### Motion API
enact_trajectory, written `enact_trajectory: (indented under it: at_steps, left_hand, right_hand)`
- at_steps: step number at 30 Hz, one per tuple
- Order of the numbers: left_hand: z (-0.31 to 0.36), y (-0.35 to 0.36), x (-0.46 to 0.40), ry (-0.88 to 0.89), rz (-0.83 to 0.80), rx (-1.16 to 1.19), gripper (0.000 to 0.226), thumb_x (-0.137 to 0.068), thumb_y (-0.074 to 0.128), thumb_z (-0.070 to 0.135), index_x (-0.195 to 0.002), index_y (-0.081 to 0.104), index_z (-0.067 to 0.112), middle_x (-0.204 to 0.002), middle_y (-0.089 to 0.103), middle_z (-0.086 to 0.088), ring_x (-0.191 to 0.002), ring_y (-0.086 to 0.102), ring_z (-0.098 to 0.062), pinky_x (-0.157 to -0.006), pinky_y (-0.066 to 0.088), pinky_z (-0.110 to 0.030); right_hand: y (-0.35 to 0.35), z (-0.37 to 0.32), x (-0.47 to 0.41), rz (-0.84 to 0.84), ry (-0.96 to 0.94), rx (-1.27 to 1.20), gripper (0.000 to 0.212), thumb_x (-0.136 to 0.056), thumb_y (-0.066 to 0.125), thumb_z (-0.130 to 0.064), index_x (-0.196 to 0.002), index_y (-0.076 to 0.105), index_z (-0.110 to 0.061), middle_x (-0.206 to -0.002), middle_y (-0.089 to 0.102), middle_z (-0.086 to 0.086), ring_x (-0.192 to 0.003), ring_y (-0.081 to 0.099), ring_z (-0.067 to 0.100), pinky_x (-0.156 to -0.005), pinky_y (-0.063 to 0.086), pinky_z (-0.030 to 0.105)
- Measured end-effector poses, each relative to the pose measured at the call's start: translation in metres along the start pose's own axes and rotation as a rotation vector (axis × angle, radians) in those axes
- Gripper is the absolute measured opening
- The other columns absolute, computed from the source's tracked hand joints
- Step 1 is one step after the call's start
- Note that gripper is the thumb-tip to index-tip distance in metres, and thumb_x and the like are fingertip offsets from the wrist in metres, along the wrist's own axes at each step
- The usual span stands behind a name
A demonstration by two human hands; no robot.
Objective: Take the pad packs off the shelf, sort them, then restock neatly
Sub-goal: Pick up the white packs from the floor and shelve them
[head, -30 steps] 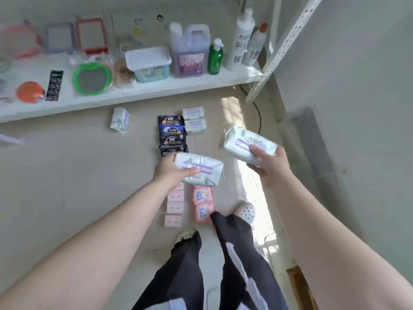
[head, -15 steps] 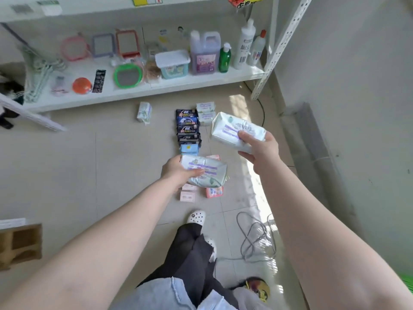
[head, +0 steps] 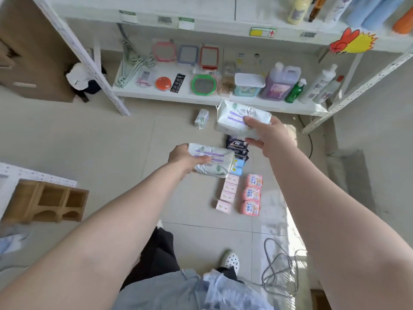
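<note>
The right hand gripped a white pad pack, long axis crosswise, nearer the bottom shelf just beyond it. The left hand held a second white pack lower, above the sorted rows on the floor.

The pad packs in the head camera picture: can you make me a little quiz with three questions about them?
1. True or false: each hand holds one white pad pack with purple stripes.
2. How many coral-pink pad packs lie in a column on the tiled floor? A) one B) three C) six
3. Fill in: the black pad packs lie on the ____.

Key
1. True: the left hand grips one white pad pack with purple stripes, the right hand another.
2. B: three coral-pink pad packs on the tiled floor.
3. Floor: the black pad packs lie there, below the white bottom shelf.
</note>
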State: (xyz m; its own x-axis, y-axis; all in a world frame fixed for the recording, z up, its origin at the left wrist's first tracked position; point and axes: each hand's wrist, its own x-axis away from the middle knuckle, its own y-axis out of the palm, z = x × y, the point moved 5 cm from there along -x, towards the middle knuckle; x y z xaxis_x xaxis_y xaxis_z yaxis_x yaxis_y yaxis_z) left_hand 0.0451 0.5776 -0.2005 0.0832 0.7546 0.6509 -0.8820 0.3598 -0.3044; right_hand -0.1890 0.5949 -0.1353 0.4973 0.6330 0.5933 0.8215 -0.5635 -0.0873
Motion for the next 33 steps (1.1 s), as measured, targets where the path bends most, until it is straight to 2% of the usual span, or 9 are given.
enact_trajectory:
  at_steps: [2,5,9,11,13,18,24,30,33]
  left_hand:
    - [-0.002,-0.054,-0.015,-0.013,0.024,0.003,0.03,-0.063,0.088,0.028,-0.077,0.062,0.024,-0.089,0.069,0.006,-0.085,0.065,-0.017,-0.082,0.055,-0.036]
    - [-0.004,-0.138,-0.045,-0.016,0.07,-0.009,0.032,-0.059,0.09,0.031,-0.076,0.062,0.026,-0.088,0.07,0.008,-0.092,0.068,-0.017,-0.086,0.056,-0.036]
    - [0.012,-0.23,-0.076,0.018,0.115,-0.006,0.031,-0.06,0.089,0.032,-0.074,0.063,0.025,-0.087,0.069,0.008,-0.093,0.067,-0.018,-0.086,0.057,-0.038]
    - [0.026,-0.262,-0.09,0.042,0.131,0.013,0.032,-0.061,0.089,0.033,-0.074,0.06,0.025,-0.087,0.067,0.009,-0.092,0.065,-0.018,-0.087,0.056,-0.038]
    - [0.039,-0.287,-0.107,0.057,0.144,0.035,0.034,-0.062,0.088,0.034,-0.074,0.058,0.026,-0.086,0.065,0.01,-0.092,0.063,-0.018,-0.086,0.056,-0.038]
    - [0.085,-0.338,-0.15,0.086,0.173,0.072,0.057,-0.054,0.09,0.042,-0.102,0.067,0.023,-0.104,0.07,0.005,-0.096,0.065,-0.018,-0.086,0.056,-0.04]
    - [0.166,-0.404,-0.202,0.158,0.237,0.098,0.039,-0.061,0.089,0.036,-0.09,0.066,0.024,-0.097,0.07,0.005,-0.093,0.066,-0.018,-0.087,0.056,-0.042]
    - [0.237,-0.457,-0.256,0.195,0.278,0.131,0.045,-0.067,0.086,0.034,-0.104,0.067,0.02,-0.101,0.07,0.005,-0.095,0.064,-0.018,-0.087,0.055,-0.04]
    - [0.264,-0.473,-0.288,0.205,0.259,0.127,0.045,-0.065,0.086,0.035,-0.103,0.067,0.021,-0.102,0.069,0.006,-0.096,0.064,-0.017,-0.085,0.056,-0.039]
  right_hand:
    - [0.056,-0.011,-0.001,-0.031,-0.001,0.016,0.054,-0.071,0.086,-0.023,-0.115,0.056,-0.015,-0.098,0.065,-0.001,-0.083,0.069,0.018,-0.068,0.062,0.036]
    - [0.135,-0.025,-0.002,-0.046,0.006,0.044,0.076,-0.064,0.089,-0.027,-0.129,0.051,-0.015,-0.114,0.064,0.004,-0.085,0.07,0.02,-0.063,0.061,0.034]
    - [0.228,-0.054,-0.001,-0.098,0.001,0.038,0.056,-0.069,0.087,-0.024,-0.115,0.056,-0.018,-0.109,0.067,0.002,-0.09,0.07,0.019,-0.059,0.061,0.031]
    - [0.264,-0.071,-0.003,-0.114,0.002,0.042,0.059,-0.067,0.088,-0.025,-0.116,0.056,-0.019,-0.107,0.068,0.002,-0.088,0.07,0.019,-0.06,0.061,0.033]
    - [0.297,-0.089,-0.01,-0.123,-0.016,0.06,0.069,-0.062,0.091,-0.027,-0.121,0.056,-0.018,-0.11,0.067,0.003,-0.09,0.07,0.022,-0.059,0.061,0.033]
    - [0.367,-0.153,-0.035,-0.161,-0.06,0.091,0.058,-0.066,0.089,-0.026,-0.114,0.056,-0.015,-0.106,0.066,0.005,-0.088,0.07,0.023,-0.054,0.059,0.03]
    - [0.44,-0.246,-0.077,-0.236,-0.166,0.1,0.042,-0.073,0.084,-0.022,-0.105,0.058,-0.015,-0.092,0.066,0.002,-0.085,0.068,0.022,-0.058,0.061,0.033]
    - [0.509,-0.32,-0.122,-0.269,-0.207,0.112,0.036,-0.075,0.083,-0.021,-0.096,0.054,-0.017,-0.09,0.061,0.0,-0.084,0.068,0.021,-0.073,0.061,0.038]
    - [0.537,-0.334,-0.151,-0.26,-0.183,0.126,0.041,-0.074,0.083,-0.022,-0.106,0.057,-0.016,-0.091,0.063,0.0,-0.09,0.068,0.022,-0.07,0.061,0.038]
